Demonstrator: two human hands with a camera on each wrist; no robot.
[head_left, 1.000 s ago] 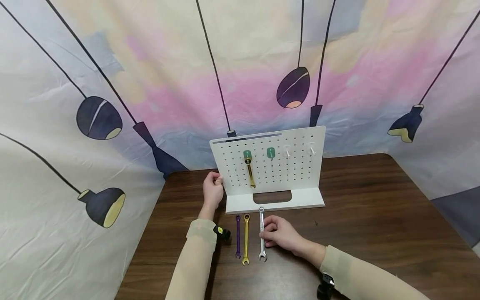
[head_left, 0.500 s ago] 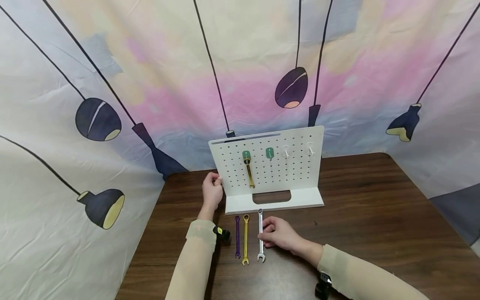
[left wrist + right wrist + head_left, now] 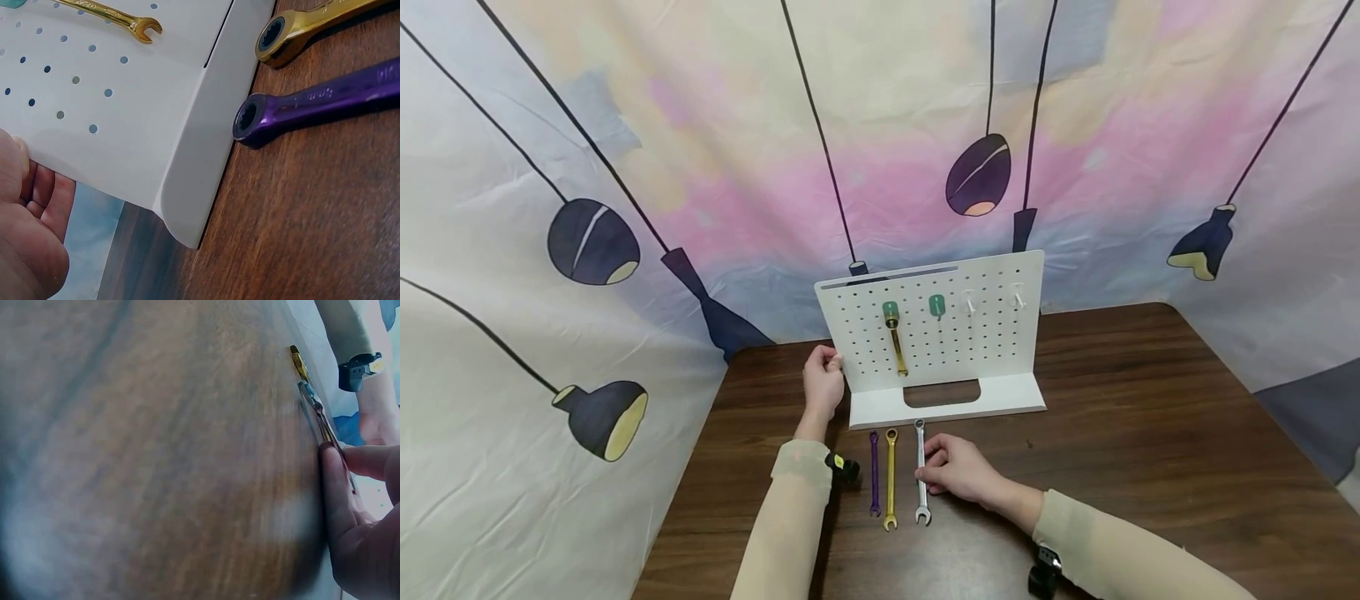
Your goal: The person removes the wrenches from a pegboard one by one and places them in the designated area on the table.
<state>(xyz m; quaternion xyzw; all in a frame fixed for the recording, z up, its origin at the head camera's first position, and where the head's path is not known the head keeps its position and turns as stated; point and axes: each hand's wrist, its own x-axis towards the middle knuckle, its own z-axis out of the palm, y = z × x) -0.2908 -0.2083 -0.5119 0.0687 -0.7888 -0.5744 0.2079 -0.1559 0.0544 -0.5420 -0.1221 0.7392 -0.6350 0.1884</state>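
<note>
My left hand [image 3: 824,385] grips the left edge of the white pegboard [image 3: 1000,333], thumb on the front and fingers curled behind it, as the left wrist view shows. With thumb and fingers, my right hand [image 3: 958,471] pinches the silver combination wrench [image 3: 922,492] at mid-shaft. Its ring end points at the pegboard's base, its open end toward me. To its left lie a gold wrench [image 3: 891,483] and a shorter purple wrench [image 3: 875,479], roughly parallel. Another gold wrench [image 3: 898,350] hangs on the pegboard from the left green-capped hook [image 3: 891,310].
A second green-capped hook [image 3: 937,306] carries nothing, and two clear hooks [image 3: 1017,297] sit to its right. The pegboard stands on a brown wooden table [image 3: 1120,417]. Behind it hangs a cloth backdrop [image 3: 910,200] printed with lamps.
The silver wrench has shifted slightly toward me, its ring end drawing back from over the pegboard's base edge. My left hand keeps its place on the pegboard. The head view has shifted a little.
</note>
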